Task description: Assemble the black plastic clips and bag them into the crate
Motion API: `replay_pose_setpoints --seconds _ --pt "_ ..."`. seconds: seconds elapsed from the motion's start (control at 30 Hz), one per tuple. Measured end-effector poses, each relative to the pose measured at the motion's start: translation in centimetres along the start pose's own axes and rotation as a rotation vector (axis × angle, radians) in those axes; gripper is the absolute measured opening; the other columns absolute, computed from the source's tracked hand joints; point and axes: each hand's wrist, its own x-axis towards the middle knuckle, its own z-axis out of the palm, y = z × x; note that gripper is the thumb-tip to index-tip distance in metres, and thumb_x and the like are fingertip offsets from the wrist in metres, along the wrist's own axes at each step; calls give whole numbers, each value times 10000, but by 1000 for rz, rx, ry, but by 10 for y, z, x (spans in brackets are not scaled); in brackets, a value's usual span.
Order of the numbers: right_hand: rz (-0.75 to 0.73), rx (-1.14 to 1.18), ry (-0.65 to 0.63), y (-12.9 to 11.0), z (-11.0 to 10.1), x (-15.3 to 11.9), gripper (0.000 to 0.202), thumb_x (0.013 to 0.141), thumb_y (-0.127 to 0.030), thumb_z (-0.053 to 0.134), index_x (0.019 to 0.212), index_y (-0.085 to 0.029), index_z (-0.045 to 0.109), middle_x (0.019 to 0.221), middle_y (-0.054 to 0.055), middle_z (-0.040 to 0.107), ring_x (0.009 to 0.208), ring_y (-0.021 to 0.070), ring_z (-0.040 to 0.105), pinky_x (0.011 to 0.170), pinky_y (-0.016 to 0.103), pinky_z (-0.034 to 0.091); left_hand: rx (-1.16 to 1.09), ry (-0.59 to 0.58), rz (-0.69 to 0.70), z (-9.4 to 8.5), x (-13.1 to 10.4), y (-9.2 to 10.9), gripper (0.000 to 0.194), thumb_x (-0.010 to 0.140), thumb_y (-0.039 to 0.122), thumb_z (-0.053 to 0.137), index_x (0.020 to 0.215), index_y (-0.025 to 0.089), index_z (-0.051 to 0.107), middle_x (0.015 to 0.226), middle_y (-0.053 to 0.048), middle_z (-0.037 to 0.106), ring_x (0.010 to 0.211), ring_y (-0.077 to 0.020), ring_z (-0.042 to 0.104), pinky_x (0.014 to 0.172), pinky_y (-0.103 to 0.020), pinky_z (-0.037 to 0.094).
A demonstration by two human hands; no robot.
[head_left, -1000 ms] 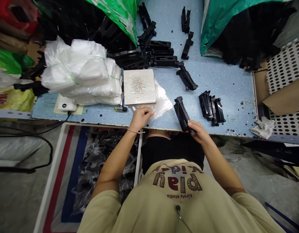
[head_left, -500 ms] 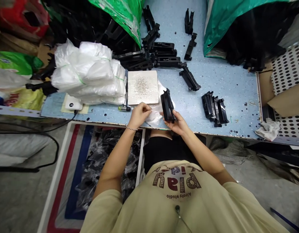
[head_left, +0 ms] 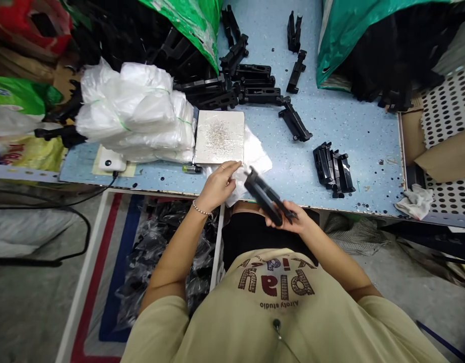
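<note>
My left hand (head_left: 217,187) is at the lower right corner of a white square block (head_left: 219,137) that has many tiny bits on top. Its index finger is stretched out over thin white plastic bags (head_left: 257,151), and its thumb is apart from that fingertip. Nothing shows in its grasp. In my right hand (head_left: 288,218) is a black plastic part (head_left: 268,196), slightly blurred and tilted, held at its lower end over the table's front edge. The bags lie flat beside the block, partly under its right side.
Bundled white bags (head_left: 134,111) are piled left of the block. Loose black parts (head_left: 258,88) lie behind it, and a small group (head_left: 333,170) lies to the right. Green sacks (head_left: 336,40) stand at the back. Below the table, a crate (head_left: 104,242) holds wrapped black items.
My right hand has drawn the black part down towards my body and tilted it. My left hand has moved slightly right and down, its pinch loosened. More of the white bags shows.
</note>
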Motion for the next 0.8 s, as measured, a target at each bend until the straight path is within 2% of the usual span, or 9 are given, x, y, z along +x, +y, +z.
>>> replay_pose_setpoints --seconds 0.17,0.3,0.37,0.47,0.57,0.63,0.7,0.77,0.8 --pt "144 150 -5 17 0 18 532 953 -624 511 989 -114 658 720 52 691 571 103 595 412 142 464 101 26 159 6 -13 13 655 893 -6 461 1508 216 507 1493 -124 580 1383 -264 558 1167 -476 500" --pt "-12 -103 231 13 6 48 483 968 -604 492 929 -151 655 685 5 627 480 74 420 366 160 351 66 7 360 27 -39 35 726 933 -8 430 1607 245 335 1526 -140 549 1395 -267 555 1149 -506 526" --pt "-127 -307 359 14 11 49 342 927 -508 622 837 -179 645 660 -9 594 542 98 469 445 191 423 9 -17 439 41 -52 46 782 940 -13 404 1644 272 215 1539 -137 530 1418 -256 534 1142 -491 540" --pt "-304 -584 439 19 20 34 210 839 -375 759 803 -194 659 780 8 628 796 159 598 746 276 565 1 -77 436 58 -60 58 821 929 29 454 1659 237 141 1575 -171 474 1442 -290 506 1137 -506 540" --pt "-392 -679 380 23 30 11 375 818 -385 790 1142 -224 692 1141 45 675 1096 205 621 1016 367 531 45 -37 383 61 -58 65 706 945 103 526 1610 218 317 1512 -184 550 1310 -315 621 1038 -511 595" --pt "-359 -656 252 19 36 -3 560 858 -420 756 1371 -256 602 1292 64 651 1187 218 617 1066 407 516 -8 45 352 48 -61 73 543 974 137 538 1499 268 502 1354 -126 686 1187 -268 694 1004 -457 609" --pt "-339 -725 127 7 38 -16 579 908 -446 696 1444 -274 561 1321 77 654 1180 229 634 1053 438 530 -91 91 248 21 -75 81 415 980 193 572 1368 333 626 1216 -59 752 1114 -227 721 1013 -403 601" --pt "-385 -926 159 -16 31 -30 507 944 -451 643 1421 -286 593 1317 86 660 1137 246 649 1021 467 546 -120 87 52 -17 -106 80 339 960 290 620 1275 398 684 1173 -11 764 1069 -222 731 995 -382 603" --pt "-434 -1063 275 -31 24 -37 469 960 -443 615 1401 -282 612 1323 97 655 1123 260 646 1009 486 546 -119 104 -58 -37 -126 73 321 946 351 625 1251 423 696 1134 5 774 1044 -234 737 961 -387 614"
